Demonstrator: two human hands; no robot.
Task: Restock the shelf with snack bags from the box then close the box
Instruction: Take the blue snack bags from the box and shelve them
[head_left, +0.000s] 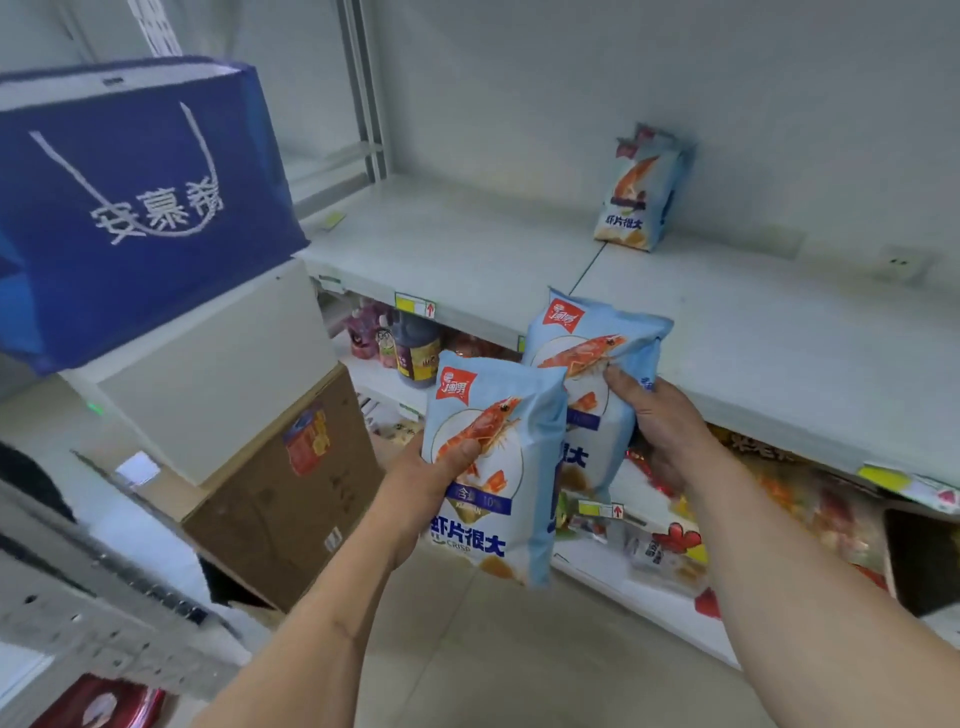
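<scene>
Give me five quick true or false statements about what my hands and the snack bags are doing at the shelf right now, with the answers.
1. Each hand holds one shrimp snack bag. True: the left hand grips the nearer bag, and the right hand grips the farther bag.
2. The upper shelf is packed full of bags. False: only a small cluster of bags stands near its back.
3. The held bags are red. False: they are light blue with a shrimp picture.
4. A blue carrier bag sits on stacked boxes to the left. True.
5. The brown cardboard box is on the upper shelf. False: it sits low on the left, under a white box.
</scene>
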